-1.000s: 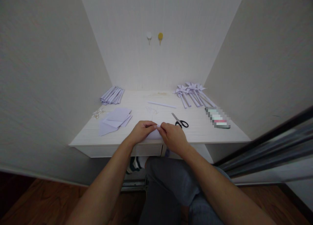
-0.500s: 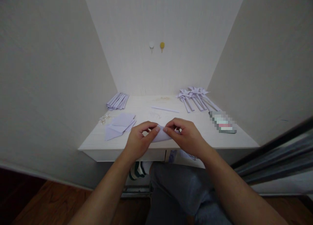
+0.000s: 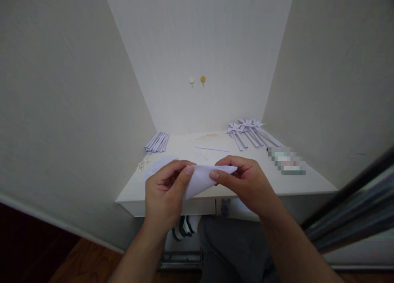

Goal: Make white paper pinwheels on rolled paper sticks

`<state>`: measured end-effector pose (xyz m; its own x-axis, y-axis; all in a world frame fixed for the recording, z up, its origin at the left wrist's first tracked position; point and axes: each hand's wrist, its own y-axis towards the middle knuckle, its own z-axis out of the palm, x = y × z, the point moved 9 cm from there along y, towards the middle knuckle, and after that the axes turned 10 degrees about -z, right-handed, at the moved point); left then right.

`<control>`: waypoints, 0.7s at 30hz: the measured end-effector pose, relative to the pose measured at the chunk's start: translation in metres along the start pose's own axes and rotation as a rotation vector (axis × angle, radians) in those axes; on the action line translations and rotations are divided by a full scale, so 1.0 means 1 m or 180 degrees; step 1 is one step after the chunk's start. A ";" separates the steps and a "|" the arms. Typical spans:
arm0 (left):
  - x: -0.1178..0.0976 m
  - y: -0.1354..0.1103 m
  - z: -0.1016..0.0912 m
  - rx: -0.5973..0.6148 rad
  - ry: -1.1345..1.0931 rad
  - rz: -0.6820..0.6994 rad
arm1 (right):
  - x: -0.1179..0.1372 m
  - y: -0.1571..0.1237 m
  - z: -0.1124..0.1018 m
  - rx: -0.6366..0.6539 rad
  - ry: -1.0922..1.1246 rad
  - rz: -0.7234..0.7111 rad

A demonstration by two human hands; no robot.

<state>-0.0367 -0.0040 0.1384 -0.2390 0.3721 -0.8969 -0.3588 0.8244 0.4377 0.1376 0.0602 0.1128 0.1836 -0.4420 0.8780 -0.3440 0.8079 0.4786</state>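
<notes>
Both hands' fingers pinched the paper, left hand and right hand, over the bench front edge. Looked part-folded, no pinwheel yet. Done: pinwheels, far right. Apparently unused: rolls, sheets left; stick mid-bench.

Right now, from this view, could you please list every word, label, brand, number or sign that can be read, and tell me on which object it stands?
None can be read.
Flat, dark-edged rectangular object at right: its face is pixelated, unreadable.
Blurred bluish item below the white tabletop: too unclear to tell whether it bears text.
Folded white paper sheet in the left hand and right hand: no writing visible.
</notes>
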 end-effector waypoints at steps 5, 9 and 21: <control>0.004 -0.008 0.008 0.0001 0.0029 -0.0106 | 0.000 -0.009 -0.010 -0.0198 0.0058 -0.0044; 0.007 -0.010 0.009 -0.0092 0.0071 -0.0214 | 0.002 -0.010 -0.015 -0.0168 0.0082 -0.0083; 0.015 -0.006 0.023 0.0548 0.0024 -0.0680 | 0.009 -0.011 -0.032 -0.0472 -0.0034 -0.0278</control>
<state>-0.0173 0.0060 0.1211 -0.1814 0.1794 -0.9669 -0.2432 0.9445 0.2208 0.1722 0.0603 0.1154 0.1968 -0.5165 0.8333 -0.1873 0.8145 0.5491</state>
